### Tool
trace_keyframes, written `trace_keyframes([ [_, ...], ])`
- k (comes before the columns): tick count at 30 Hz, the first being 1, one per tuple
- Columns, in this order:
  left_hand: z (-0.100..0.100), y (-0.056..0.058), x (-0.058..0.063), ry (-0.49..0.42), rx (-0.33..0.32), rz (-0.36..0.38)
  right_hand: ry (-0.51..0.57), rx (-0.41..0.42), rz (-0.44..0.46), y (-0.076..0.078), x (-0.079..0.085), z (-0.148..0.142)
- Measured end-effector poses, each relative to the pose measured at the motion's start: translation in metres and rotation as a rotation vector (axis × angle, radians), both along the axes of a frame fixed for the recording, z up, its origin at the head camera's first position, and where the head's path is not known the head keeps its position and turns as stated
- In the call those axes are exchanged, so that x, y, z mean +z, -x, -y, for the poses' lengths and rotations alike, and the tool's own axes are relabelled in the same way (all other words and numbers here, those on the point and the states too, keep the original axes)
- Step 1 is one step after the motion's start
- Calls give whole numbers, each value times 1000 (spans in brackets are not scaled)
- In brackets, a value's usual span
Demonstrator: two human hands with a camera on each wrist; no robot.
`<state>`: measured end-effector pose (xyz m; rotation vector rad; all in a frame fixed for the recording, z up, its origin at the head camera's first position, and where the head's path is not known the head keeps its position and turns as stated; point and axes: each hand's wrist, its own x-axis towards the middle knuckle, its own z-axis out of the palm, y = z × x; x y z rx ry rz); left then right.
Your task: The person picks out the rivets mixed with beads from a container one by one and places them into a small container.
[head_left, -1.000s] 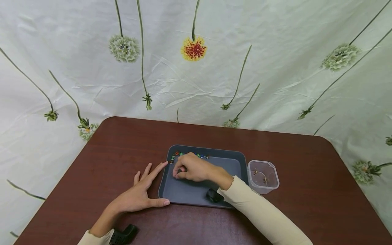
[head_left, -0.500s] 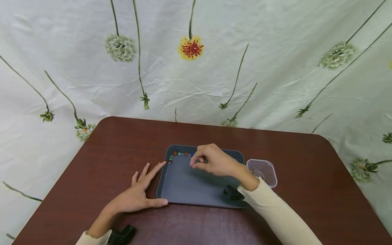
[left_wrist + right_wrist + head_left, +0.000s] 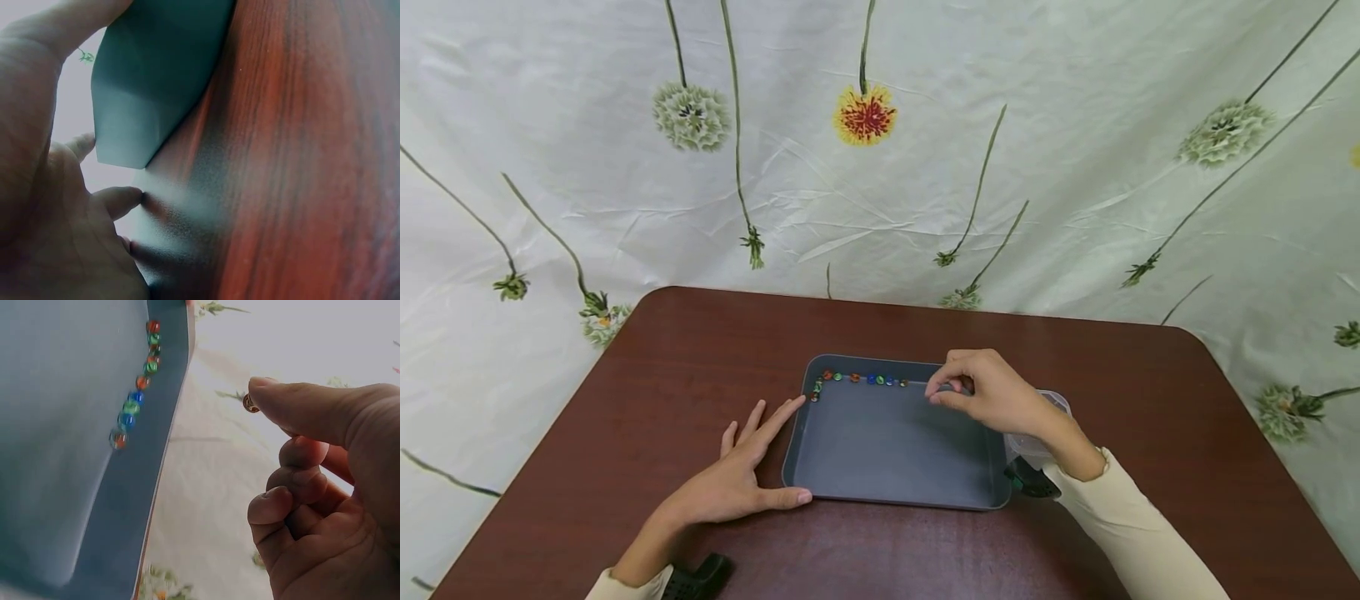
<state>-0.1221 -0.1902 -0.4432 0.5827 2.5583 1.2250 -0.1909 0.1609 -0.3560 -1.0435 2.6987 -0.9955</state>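
Note:
My right hand (image 3: 992, 390) is over the far right part of the grey tray (image 3: 895, 454). In the right wrist view its thumb and finger pinch a small brown and clear glass marble (image 3: 250, 404), mostly covered by the thumb; the other fingers are curled. Several coloured marbles (image 3: 131, 407), red, green and blue, lie in a line along the tray's far wall, bending round its far left corner. My left hand (image 3: 737, 479) lies spread at the tray's left side, with index fingertip and thumb right at the rim.
A clear plastic box (image 3: 1030, 446) stands against the tray's right side, partly hidden behind my right hand and wrist. The dark red-brown table (image 3: 1120, 400) ends at a floral cloth (image 3: 1075, 208) hung behind it.
My right hand has moved right across the tray, from above its left half to its far right, uncovering the line of marbles. My left hand keeps its place.

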Motion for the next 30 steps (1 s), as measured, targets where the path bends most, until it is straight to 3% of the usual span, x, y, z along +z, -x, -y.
trace_keyframes([
  [17,1,0,1,15,-8,18,19,-167,-35,-22,-9,-77],
  [30,6,3,0,33,0,16,13,-224,-66,-29,-20,-98],
])
